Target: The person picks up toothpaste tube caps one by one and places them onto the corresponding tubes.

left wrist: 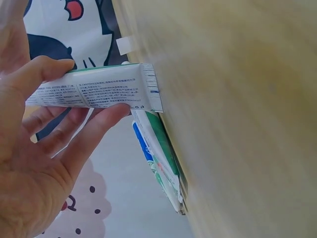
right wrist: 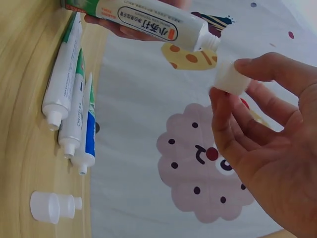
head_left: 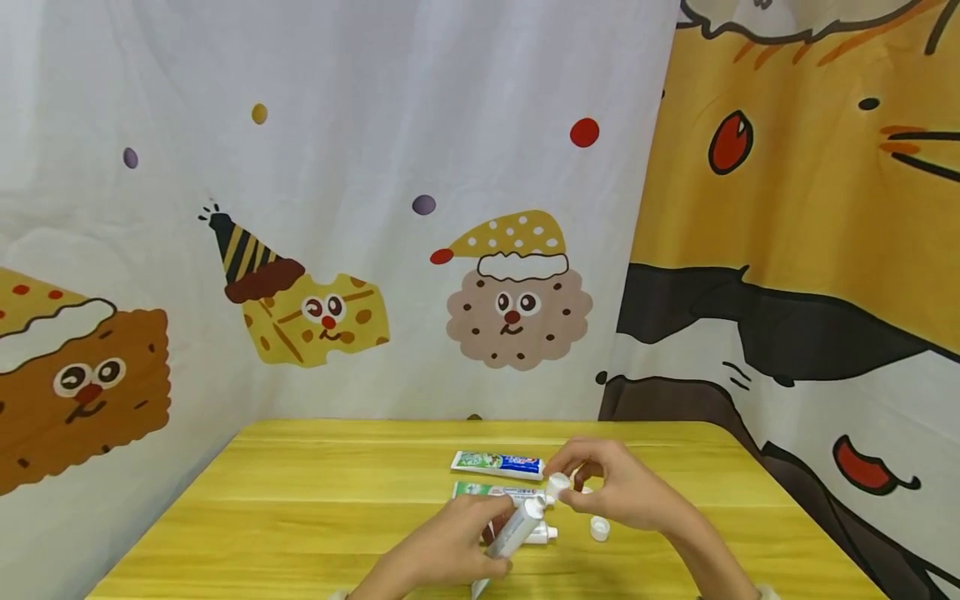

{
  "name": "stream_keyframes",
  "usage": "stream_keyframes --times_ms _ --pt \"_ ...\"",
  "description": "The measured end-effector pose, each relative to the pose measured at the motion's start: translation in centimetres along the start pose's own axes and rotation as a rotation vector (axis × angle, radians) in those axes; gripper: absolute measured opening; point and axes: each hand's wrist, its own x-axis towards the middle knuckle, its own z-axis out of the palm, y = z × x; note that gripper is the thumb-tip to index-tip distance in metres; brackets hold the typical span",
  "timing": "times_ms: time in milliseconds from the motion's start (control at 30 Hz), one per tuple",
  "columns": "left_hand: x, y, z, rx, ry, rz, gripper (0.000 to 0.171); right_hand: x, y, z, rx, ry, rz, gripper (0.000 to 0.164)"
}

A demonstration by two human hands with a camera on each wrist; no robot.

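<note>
My left hand (head_left: 450,537) grips a white toothpaste tube (head_left: 516,533), tilted with its threaded nozzle up toward the right hand. Small print and a crimped flat end show on this tube (left wrist: 94,87) in the left wrist view. Between thumb and fingers, my right hand (head_left: 622,492) pinches a white cap (right wrist: 232,78). The cap is just off the bare nozzle (right wrist: 210,41), with a narrow gap between them in the right wrist view.
Three uncapped toothpaste tubes lie on the wooden table (head_left: 300,508): a blue and green one (head_left: 498,464) farthest back, a green and white one (head_left: 487,489), and a nearer one (head_left: 540,534) partly hidden. Loose white caps (head_left: 599,528) stand right of them. A printed curtain (head_left: 337,167) hangs behind.
</note>
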Motion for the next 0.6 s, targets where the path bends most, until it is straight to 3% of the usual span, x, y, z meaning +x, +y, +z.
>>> stream_keyframes --times_ms 400,600 --pt "-0.1 -0.2 0.1 0.008 0.013 0.004 0.03 0.3 -0.2 1.2 0.009 -0.022 -0.058 0.021" --pt "-0.1 -0.2 0.0 0.045 0.002 0.006 0.029 0.3 -0.8 1.2 -0.06 -0.04 -0.08 0.02"
